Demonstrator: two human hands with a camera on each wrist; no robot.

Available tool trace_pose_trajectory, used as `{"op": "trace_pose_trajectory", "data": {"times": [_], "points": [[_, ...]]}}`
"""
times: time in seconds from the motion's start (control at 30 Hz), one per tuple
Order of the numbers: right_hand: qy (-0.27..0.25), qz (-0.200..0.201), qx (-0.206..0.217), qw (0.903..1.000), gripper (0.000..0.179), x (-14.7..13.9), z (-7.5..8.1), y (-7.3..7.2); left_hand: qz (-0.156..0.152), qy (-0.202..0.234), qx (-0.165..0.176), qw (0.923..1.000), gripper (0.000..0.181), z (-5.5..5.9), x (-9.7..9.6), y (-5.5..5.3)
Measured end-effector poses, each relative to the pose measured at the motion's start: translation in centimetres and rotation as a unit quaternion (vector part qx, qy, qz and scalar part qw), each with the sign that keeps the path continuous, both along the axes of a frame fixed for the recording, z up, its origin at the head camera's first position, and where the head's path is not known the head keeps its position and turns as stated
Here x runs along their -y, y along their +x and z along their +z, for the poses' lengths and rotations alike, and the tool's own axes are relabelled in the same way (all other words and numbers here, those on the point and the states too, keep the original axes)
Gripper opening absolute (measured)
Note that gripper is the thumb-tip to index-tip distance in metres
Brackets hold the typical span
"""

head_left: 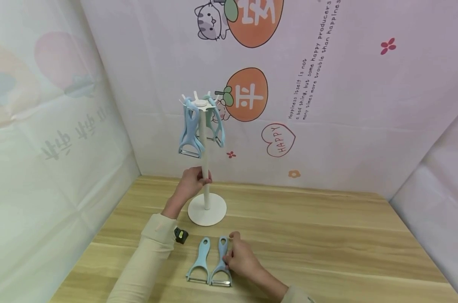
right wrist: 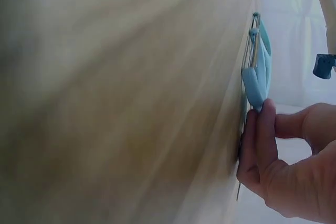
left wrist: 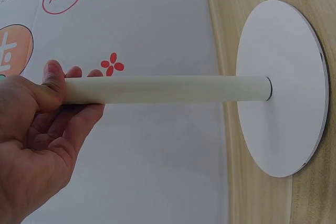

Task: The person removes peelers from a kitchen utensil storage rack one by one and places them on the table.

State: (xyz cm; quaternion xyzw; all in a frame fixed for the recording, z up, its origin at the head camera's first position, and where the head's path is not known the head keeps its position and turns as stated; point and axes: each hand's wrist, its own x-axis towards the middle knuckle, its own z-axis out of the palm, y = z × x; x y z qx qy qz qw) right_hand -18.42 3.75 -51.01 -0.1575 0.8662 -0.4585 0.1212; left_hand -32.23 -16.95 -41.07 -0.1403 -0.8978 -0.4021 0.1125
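My left hand grips the pole of a white hanging stand, thumb and fingers curled round it; the left wrist view shows the pole and its round base. On the stand's top hooks hang blue peelers and light green-blue peelers. Two more lie side by side on the table: a light teal peeler and a blue peeler. Beside the blue one is my right hand. Its fingertips touch that peeler's edge in the right wrist view, where a peeler lies flat.
The wood-grain table meets a printed white cloth at the back, with cloth at both sides too. A small black device sits at the left wrist by the sleeve.
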Motion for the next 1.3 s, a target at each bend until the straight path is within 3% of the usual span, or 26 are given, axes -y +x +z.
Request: {"op": "trace_pose_trajectory", "data": {"times": [0.43, 0.8, 1.03, 1.3], "points": [[0.025, 0.052, -0.018, 0.9982, 0.056, -1.3, 1.0, -0.3, 0.000, 0.006, -0.023, 0.9997, 0.006, -0.3, 0.2, 0.0], [0.031, 0.054, -0.006, 0.9980, 0.052, -1.9, 2.0, -0.5, 0.016, 0.026, -0.027, 0.9992, 0.005, -0.7, 0.5, 0.0], [0.037, 0.060, -0.022, 0.9973, 0.048, -2.2, 2.5, -1.0, 0.022, 0.052, -0.022, 0.9982, 0.005, -0.9, 0.5, 0.0], [0.015, 0.058, -0.010, 0.9981, 0.046, -2.4, 3.4, -1.5, 0.033, 0.063, -0.045, 0.9964, 0.007, -1.2, 0.3, 0.0]]}}
